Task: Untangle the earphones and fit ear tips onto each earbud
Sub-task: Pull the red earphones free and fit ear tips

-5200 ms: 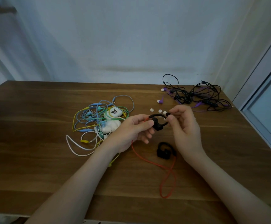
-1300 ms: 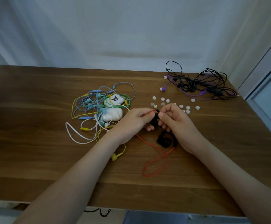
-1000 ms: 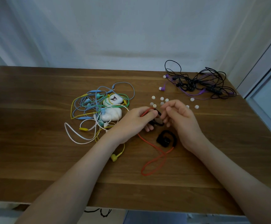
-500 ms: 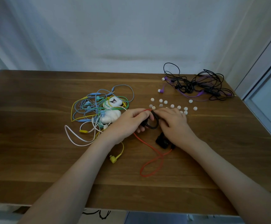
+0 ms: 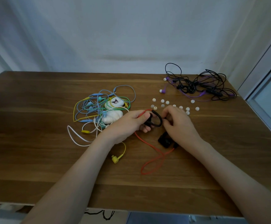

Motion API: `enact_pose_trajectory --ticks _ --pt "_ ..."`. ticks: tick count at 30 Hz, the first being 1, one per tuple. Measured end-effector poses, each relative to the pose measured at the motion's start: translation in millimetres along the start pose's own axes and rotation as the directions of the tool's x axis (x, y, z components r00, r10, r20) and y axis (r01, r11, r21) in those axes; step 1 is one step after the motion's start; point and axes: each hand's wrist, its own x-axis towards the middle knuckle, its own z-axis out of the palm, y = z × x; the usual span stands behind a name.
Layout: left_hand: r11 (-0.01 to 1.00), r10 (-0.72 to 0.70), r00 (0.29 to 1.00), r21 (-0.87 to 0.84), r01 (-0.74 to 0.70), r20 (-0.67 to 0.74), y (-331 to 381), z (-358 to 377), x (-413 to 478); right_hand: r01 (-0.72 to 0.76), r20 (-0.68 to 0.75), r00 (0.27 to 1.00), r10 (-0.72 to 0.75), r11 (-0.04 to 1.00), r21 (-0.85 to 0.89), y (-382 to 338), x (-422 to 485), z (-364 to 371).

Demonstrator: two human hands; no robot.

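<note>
A black ear-hook earbud on a red cable is gripped in my left hand, thumb on top, just above the table. My right hand has its fingers curled against the right side of the hook and pinches there; what lies between the fingertips is hidden. The cable's second black earbud rests on the table, partly under my right wrist. Several white ear tips lie scattered just beyond both hands.
A tangle of coloured earphone cables with two white cases lies left of my hands. A loose yellow earbud sits near my left forearm. A black and purple tangle lies at the back right of the wooden table.
My right hand, raised with pinched fingers near the ear tips a second ago, has come back down against the earbud in my left hand. The left hand keeps its grip.
</note>
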Motion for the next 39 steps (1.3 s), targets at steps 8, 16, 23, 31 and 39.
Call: enact_pose_trajectory --ticks 8,16,23,31,39 --pt "0.998 -0.039 0.993 0.052 0.045 -0.109 5.6 1.7 1.0 0.076 0.127 0.986 -0.107 0.971 0.228 -9.3 -8.3 -27.5" --pt "0.995 -0.014 0.994 0.097 0.025 -0.111 5.7 1.1 -0.2 0.125 0.496 0.844 -0.205 0.974 0.191 -10.2 -13.6 -31.0" --pt "0.997 -0.014 0.998 0.078 0.019 -0.069 2.6 1.9 1.1 0.119 0.397 0.901 -0.175 0.980 0.162 -8.3 -14.9 -30.0" --pt "0.986 -0.130 0.983 0.085 0.142 -0.129 4.8 2.9 2.2 -0.103 -0.033 0.990 0.137 0.858 0.502 -14.4 -10.6 -29.3" --pt "0.986 0.016 0.989 0.167 0.008 -0.144 3.9 8.7 -0.3 -0.097 -0.013 0.992 0.127 0.814 0.573 -18.7 -8.4 -11.7"
